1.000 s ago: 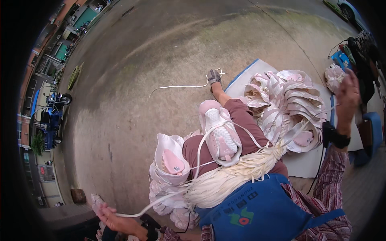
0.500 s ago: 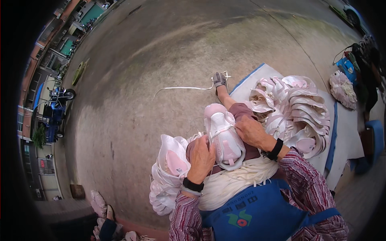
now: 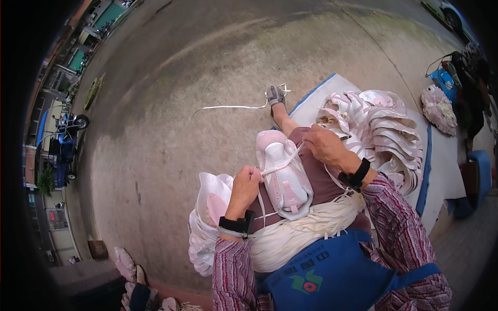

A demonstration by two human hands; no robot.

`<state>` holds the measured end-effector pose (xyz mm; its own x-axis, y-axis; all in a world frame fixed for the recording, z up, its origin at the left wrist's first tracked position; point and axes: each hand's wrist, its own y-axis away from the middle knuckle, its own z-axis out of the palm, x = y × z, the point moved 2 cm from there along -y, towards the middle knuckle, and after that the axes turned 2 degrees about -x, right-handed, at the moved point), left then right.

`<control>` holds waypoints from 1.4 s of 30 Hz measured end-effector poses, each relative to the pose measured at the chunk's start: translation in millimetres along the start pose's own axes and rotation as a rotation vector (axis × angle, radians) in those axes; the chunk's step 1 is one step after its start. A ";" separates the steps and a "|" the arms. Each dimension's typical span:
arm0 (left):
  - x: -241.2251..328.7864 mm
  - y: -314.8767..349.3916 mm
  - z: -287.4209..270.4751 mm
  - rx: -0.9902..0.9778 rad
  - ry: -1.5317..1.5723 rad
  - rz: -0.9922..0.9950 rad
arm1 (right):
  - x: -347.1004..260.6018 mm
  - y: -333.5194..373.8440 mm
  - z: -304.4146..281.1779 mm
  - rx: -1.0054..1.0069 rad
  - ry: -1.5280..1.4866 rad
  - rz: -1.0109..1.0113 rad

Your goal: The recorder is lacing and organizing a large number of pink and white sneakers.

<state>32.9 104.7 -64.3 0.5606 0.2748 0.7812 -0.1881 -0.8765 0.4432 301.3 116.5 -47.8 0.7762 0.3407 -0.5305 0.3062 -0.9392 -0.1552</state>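
A pink and white shoe upper (image 3: 288, 193) lies across my thighs, its rounded pink toe pointing away from me. A white shoelace (image 3: 280, 166) runs through its front eyelets, and a strand is drawn taut out to each side. My left hand (image 3: 245, 187) is closed on the left strand, with a loose length hanging below. At the upper right, my right hand (image 3: 328, 149) pinches the other strand between thumb and fingers. A thick bundle of cream-white laces (image 3: 306, 228) covers my lap, over the blue apron (image 3: 332, 274).
Nested shoe uppers (image 3: 202, 243) stand at my left. More uppers (image 3: 397, 137) are stacked on a pale sheet with blue edging (image 3: 428, 160) at my right. One stray lace (image 3: 231, 107) lies on the concrete by my foot. A blue three-wheeler (image 3: 63, 142) stands far left.
Both hands have moved apart from the shoe upper, left hand outward left and right hand up and away, pulling the lace strands taut across it.
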 end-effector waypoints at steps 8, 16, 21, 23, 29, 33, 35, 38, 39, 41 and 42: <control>39.7 39.4 -25.6 0.282 0.085 0.159 | -17.2 32.9 -15.2 -0.182 -0.908 0.540; 16.0 60.7 20.4 -0.008 0.135 0.137 | -21.7 40.2 5.5 -0.061 -0.416 0.224; 19.2 52.5 14.7 0.117 -0.204 0.135 | -27.4 32.0 17.0 0.031 -0.362 0.036; 18.7 49.3 11.2 0.151 -0.244 0.151 | -26.4 27.0 26.9 0.038 -0.375 0.096; 19.4 48.1 8.3 0.151 -0.209 0.120 | -31.8 15.9 29.7 0.032 -0.436 0.161; 19.9 46.5 9.6 0.190 -0.251 0.112 | -34.1 18.8 20.0 0.006 -0.438 0.148; 20.9 45.9 10.7 0.208 -0.259 0.110 | -33.9 21.0 25.7 0.028 -0.398 0.115; 24.3 43.1 10.8 0.231 -0.306 0.103 | -31.6 19.8 30.2 0.038 -0.334 0.049; 24.6 41.6 11.0 0.236 -0.344 0.097 | -31.3 18.6 31.2 0.024 -0.311 0.015; 22.9 37.7 13.2 0.279 -0.349 0.140 | -34.0 17.5 28.0 -0.034 -0.208 -0.035; 24.1 36.9 13.5 0.320 -0.355 0.186 | -37.8 16.4 25.0 -0.090 -0.104 -0.082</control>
<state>50.4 73.6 -35.0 0.7910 0.0002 0.6118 -0.0857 -0.9901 0.1111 263.1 87.2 -51.1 0.6868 0.4057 -0.6030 0.4180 -0.8992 -0.1289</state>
